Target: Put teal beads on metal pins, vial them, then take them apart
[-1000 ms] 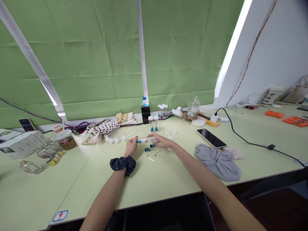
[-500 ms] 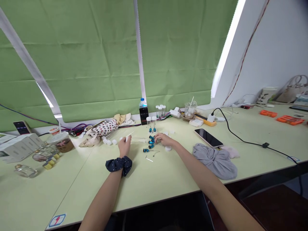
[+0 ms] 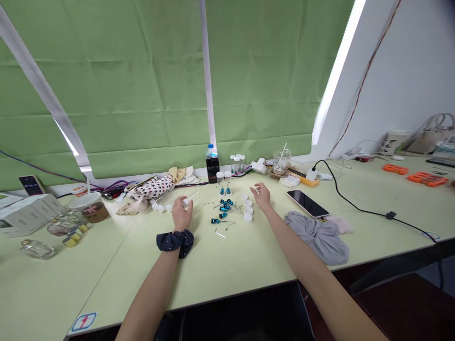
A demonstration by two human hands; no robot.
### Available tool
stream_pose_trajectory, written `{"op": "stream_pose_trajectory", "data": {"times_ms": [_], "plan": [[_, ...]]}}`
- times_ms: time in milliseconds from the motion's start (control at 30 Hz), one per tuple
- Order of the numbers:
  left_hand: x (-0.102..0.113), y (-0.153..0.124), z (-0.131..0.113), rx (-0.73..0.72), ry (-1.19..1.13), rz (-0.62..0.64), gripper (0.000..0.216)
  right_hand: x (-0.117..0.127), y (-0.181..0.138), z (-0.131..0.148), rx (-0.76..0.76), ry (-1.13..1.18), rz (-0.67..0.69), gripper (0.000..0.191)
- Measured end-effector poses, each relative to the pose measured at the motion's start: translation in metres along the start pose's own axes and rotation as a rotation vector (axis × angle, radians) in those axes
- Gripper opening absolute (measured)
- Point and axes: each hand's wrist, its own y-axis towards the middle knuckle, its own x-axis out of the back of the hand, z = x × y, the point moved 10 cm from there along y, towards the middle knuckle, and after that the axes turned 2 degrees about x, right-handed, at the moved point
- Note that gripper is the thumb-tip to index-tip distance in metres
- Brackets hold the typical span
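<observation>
Gripping a clear tube (image 3: 190,199) near its white-capped end, my left hand (image 3: 182,215) sits on the pale green desk (image 3: 231,255), a dark dotted scrunchie (image 3: 175,240) round the wrist; the tube angles up and away to the right. Just right of it I see a scatter of small blue parts (image 3: 223,208) and thin metal pins (image 3: 221,233), then a cluster of white caps (image 3: 248,210). My right hand (image 3: 262,195) rests beyond those caps, fingers curled around something small and white; I cannot tell what. Further right lie a grey cloth (image 3: 316,239) and a phone (image 3: 307,203).
</observation>
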Motion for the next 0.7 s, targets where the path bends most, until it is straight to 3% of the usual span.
{"op": "stream_pose_trajectory", "data": {"times_ms": [167,367,500,700], "plan": [[-0.021,0.0,0.018,0.015,0.072,0.114,0.021,0.008,0.001,-0.043,-0.226,-0.136,-0.063,0.017],[-0.028,-0.003,0.023,0.005,0.124,0.153,0.02,0.004,-0.002,-0.042,-0.246,-0.162,-0.056,0.02],[-0.031,-0.004,0.028,-0.008,0.134,0.148,0.012,0.003,-0.003,0.007,-0.049,-0.276,-0.089,0.046],[-0.042,-0.006,0.032,-0.071,0.158,0.209,0.023,-0.053,0.003,0.111,0.328,-0.341,0.244,0.067]]}}
